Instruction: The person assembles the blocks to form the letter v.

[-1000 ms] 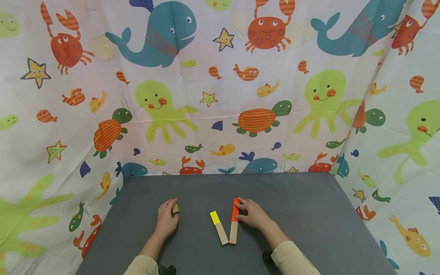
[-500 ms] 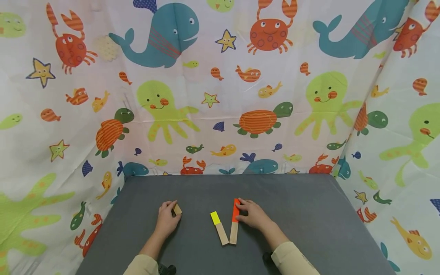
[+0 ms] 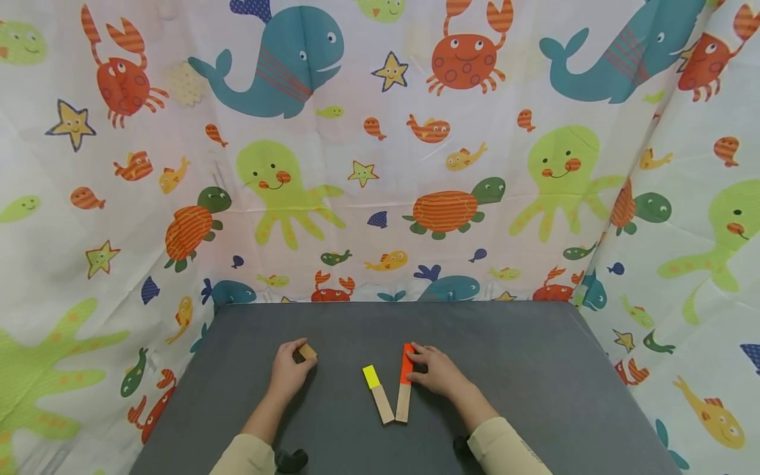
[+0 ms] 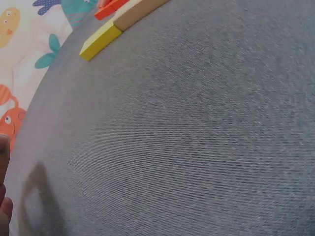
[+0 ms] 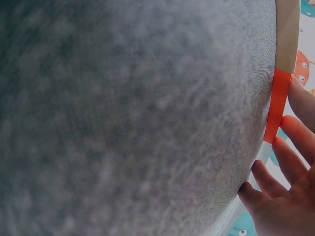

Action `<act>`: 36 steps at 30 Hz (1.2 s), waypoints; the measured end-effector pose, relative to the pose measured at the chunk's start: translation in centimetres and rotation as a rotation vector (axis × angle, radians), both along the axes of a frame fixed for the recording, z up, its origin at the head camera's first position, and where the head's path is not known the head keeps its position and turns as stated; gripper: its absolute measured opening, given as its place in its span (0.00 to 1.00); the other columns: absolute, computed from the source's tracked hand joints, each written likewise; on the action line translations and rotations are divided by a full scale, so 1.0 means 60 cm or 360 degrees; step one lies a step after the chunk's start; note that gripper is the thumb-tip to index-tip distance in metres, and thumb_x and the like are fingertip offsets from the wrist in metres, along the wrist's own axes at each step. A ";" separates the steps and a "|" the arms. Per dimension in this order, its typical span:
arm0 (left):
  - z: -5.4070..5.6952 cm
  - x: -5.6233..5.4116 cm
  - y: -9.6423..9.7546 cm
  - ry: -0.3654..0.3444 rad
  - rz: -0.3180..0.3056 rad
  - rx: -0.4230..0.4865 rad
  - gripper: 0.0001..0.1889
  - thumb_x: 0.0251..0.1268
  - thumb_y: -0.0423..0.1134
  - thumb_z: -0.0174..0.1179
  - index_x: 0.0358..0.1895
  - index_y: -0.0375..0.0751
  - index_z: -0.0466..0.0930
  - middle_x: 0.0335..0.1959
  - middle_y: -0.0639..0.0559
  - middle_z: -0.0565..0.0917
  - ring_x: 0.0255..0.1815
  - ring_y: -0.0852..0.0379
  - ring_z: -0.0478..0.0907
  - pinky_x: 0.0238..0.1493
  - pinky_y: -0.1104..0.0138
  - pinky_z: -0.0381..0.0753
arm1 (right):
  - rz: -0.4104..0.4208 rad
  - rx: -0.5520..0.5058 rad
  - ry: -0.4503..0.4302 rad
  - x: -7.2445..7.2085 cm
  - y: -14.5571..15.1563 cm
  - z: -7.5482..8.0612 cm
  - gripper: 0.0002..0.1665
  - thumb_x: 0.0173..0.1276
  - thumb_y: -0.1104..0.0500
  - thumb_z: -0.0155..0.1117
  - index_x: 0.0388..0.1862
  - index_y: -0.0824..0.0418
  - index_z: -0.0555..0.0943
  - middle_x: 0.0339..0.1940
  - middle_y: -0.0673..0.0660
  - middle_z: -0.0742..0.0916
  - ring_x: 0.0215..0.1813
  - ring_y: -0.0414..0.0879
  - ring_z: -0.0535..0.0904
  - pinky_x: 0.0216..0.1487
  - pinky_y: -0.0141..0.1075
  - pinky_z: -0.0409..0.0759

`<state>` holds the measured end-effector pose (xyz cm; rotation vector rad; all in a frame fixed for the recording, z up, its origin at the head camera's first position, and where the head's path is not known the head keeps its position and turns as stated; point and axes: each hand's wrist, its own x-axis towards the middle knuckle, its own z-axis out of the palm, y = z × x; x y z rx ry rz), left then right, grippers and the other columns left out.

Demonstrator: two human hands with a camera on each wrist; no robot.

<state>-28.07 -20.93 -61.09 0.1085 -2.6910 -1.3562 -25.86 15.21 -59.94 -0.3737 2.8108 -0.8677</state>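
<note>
In the head view, my left hand [image 3: 287, 371] pinches a small plain wooden block [image 3: 307, 351] between thumb and fingers, over the left part of the grey table. Only some left fingertips [image 4: 4, 157] enter the left wrist view, and that block is hidden there. My right hand [image 3: 439, 371] lies with thumb and fingers against the right side of an orange block [image 3: 406, 363], fingers relaxed. A plain wooden block [image 3: 402, 402] continues from its near end. Left of it, a yellow block [image 3: 371, 376] meets another wooden block [image 3: 382, 404]; the two rows form a narrow V.
A white curtain [image 3: 368, 198] printed with sea animals hangs behind the table [image 3: 505, 356] and along its sides. Black wrist straps [image 3: 291, 460] show below both hands. The table's far edge runs right along the curtain.
My left hand has shifted slightly, turning the small wooden block so that more of it shows beyond the fingers. My right hand and the other blocks stay in place.
</note>
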 end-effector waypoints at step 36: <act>0.035 -0.011 0.051 0.0009 -0.0086 0.0030 0.30 0.57 0.37 0.73 0.65 0.38 0.78 0.59 0.44 0.77 0.58 0.47 0.75 0.53 0.55 0.75 | -0.0010 0.0022 -0.0004 -0.002 -0.004 0.001 0.36 0.65 0.46 0.72 0.70 0.53 0.77 0.79 0.54 0.69 0.77 0.64 0.62 0.70 0.64 0.64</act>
